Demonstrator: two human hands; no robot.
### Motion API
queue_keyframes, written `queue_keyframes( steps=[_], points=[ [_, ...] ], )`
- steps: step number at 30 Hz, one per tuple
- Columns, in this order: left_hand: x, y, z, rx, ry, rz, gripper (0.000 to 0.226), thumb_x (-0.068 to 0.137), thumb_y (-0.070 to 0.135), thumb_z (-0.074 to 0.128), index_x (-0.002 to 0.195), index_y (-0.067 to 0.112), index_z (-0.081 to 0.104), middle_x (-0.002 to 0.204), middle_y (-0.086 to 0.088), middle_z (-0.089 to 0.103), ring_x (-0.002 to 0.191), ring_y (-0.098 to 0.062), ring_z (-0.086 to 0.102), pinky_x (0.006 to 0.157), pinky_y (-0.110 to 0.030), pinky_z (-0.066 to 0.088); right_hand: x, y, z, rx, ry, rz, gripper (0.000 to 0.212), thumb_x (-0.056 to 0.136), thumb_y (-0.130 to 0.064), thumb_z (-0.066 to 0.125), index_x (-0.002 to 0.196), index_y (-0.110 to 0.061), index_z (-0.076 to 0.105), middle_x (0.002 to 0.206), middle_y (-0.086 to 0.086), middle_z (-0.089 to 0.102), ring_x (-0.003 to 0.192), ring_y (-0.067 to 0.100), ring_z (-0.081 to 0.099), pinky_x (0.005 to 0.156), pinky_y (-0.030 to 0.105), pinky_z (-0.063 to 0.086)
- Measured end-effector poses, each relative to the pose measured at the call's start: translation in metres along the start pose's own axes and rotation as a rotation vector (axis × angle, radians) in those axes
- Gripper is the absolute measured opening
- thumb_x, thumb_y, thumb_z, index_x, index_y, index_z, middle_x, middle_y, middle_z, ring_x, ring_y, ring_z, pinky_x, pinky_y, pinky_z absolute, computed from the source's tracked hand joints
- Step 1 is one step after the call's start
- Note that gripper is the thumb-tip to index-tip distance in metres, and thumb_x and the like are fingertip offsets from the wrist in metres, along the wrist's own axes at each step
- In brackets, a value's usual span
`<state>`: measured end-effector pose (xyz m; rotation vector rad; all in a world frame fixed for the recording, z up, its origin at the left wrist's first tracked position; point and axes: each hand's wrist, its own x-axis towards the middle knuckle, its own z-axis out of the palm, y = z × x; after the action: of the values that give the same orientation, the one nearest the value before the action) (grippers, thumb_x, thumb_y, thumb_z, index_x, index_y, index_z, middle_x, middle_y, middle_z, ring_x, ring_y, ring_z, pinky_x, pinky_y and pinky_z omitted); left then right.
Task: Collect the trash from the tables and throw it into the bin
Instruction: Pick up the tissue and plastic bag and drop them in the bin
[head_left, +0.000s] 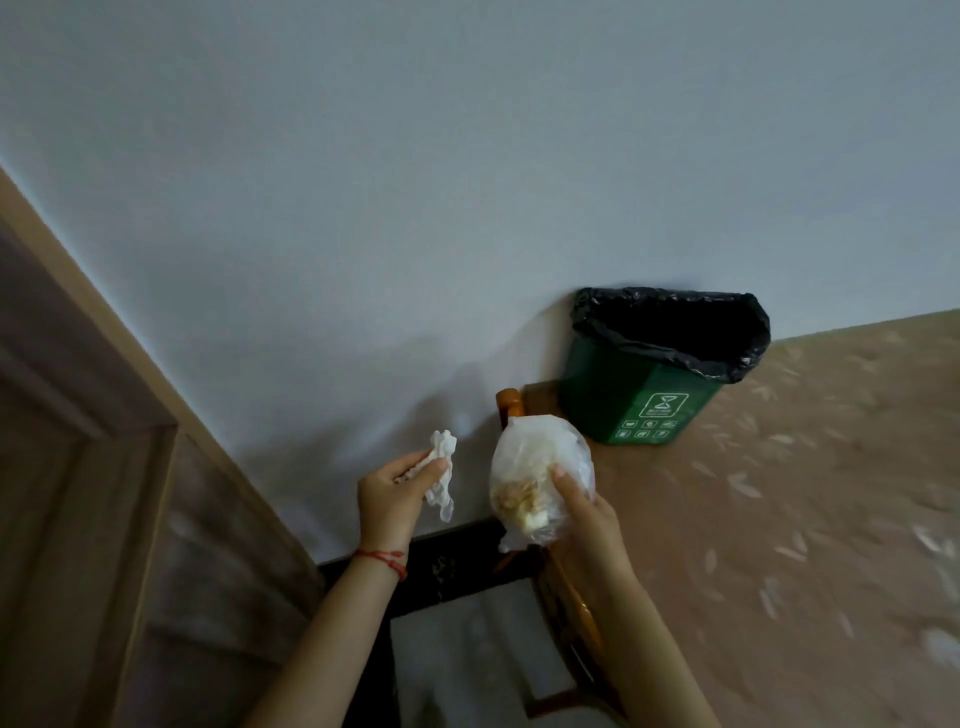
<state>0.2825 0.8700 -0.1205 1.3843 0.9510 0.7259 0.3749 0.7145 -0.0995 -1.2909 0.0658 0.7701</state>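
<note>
My left hand (392, 493) is closed around a crumpled white tissue (441, 467), which hangs down from between the fingers. My right hand (582, 514) grips a clear plastic bag (535, 457) with yellowish food scraps in its lower part. Both hands are held up in the air, side by side and apart. A green bin (636, 400) lined with a black bag (675, 353) stands on the floor against the wall, above and to the right of my right hand. Its mouth is open and dark inside.
A pale wall (415, 182) fills the upper view. A wooden door and its frame (78, 441) run along the left. A wooden chair (561, 587) and a dark-edged table (452, 577) sit below my hands. Patterned brown floor (805, 493) spreads to the right.
</note>
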Motion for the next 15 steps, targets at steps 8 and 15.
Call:
queue_keyframes(
  steps=[8,15],
  points=[
    [0.013,0.017,0.069,0.081,-0.235,-0.015,0.023,0.077,0.008,0.069,0.099,0.0,0.069,0.07,0.007,0.063,0.063,-0.004,0.06,0.048,-0.004,0.045,0.002,-0.029,-0.042,0.116,0.148,-0.064,0.033,0.074,-0.026,0.065,0.101,-0.009,0.055,0.093,0.014,0.069,0.083,0.031,0.069,0.075,0.045,0.057],
    [0.01,0.032,0.136,0.117,-0.369,0.01,0.025,0.078,0.011,0.068,0.102,0.003,0.068,0.071,0.007,0.063,0.069,-0.004,0.059,0.049,-0.002,0.044,0.011,-0.054,-0.084,0.229,0.306,-0.122,0.046,0.063,-0.026,0.07,0.101,-0.002,0.058,0.094,0.023,0.068,0.08,0.039,0.069,0.065,0.053,0.057]
  ],
)
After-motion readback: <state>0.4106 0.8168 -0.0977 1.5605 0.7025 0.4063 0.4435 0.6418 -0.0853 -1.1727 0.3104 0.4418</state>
